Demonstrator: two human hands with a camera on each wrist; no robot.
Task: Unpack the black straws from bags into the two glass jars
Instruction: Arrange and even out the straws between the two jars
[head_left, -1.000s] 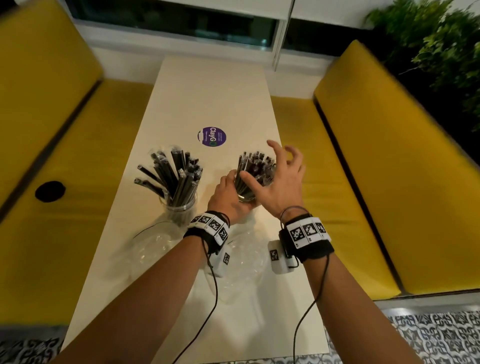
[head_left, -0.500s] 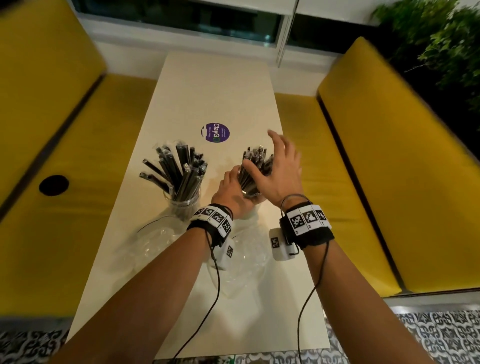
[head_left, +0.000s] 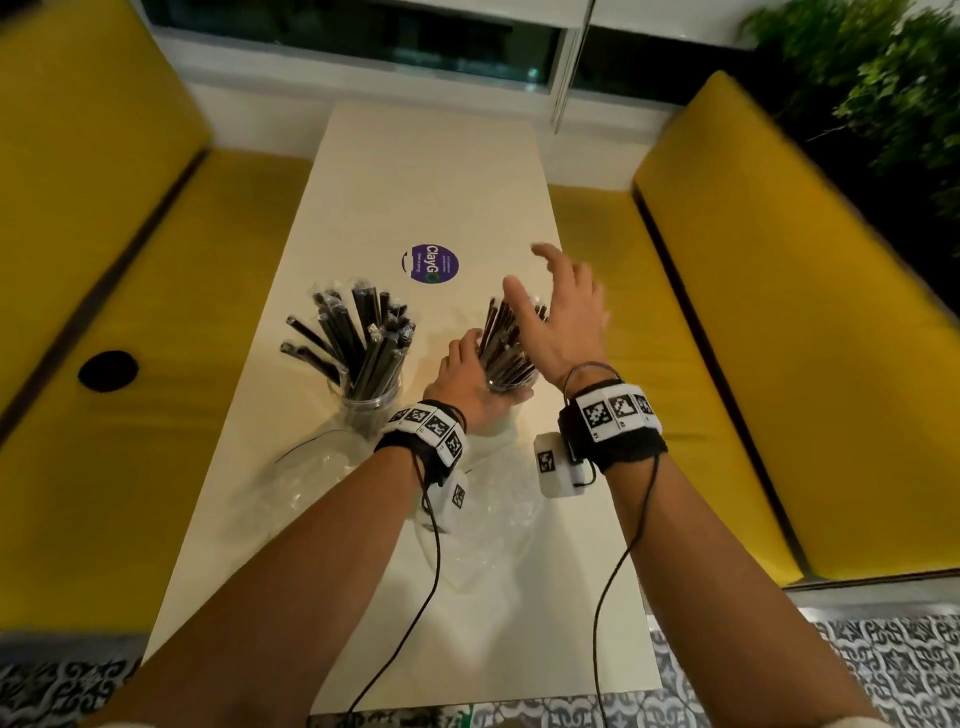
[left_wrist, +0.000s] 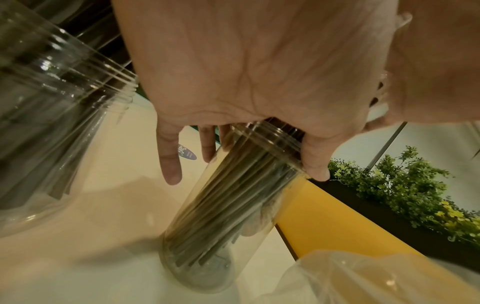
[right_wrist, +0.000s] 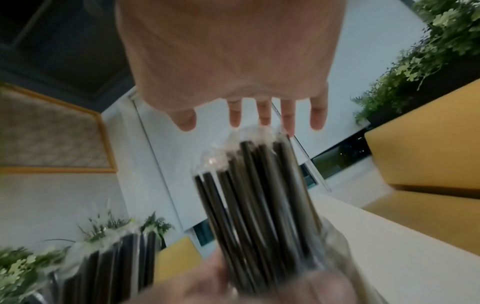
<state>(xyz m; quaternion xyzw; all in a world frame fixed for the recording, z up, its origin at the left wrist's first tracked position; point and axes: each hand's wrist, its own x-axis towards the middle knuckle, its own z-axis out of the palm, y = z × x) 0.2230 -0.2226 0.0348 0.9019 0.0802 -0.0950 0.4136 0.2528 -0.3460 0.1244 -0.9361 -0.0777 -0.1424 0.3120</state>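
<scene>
Two glass jars stand on the cream table (head_left: 415, 171), both packed with black straws in clear wrappers. The left jar (head_left: 371, 415) stands alone, its straws (head_left: 358, 338) fanned out. My left hand (head_left: 467, 374) grips the right jar (left_wrist: 233, 205) just under its rim, thumb on one side and fingers on the other. This jar's straws (head_left: 504, 343) stand in a tight, slightly leaning bundle. My right hand (head_left: 540, 283) hovers open over the straw tops (right_wrist: 259, 148), fingers spread and holding nothing.
Crumpled clear plastic bags (head_left: 483, 535) lie on the table under my wrists, and another (head_left: 322, 467) lies by the left jar. A purple round sticker (head_left: 430, 263) sits beyond the jars. Yellow benches (head_left: 779, 312) flank the table, with green plants (head_left: 893, 104) at the far right.
My right hand has lifted off the straw tops and spread its fingers wider. The left hand has stayed on the right jar.
</scene>
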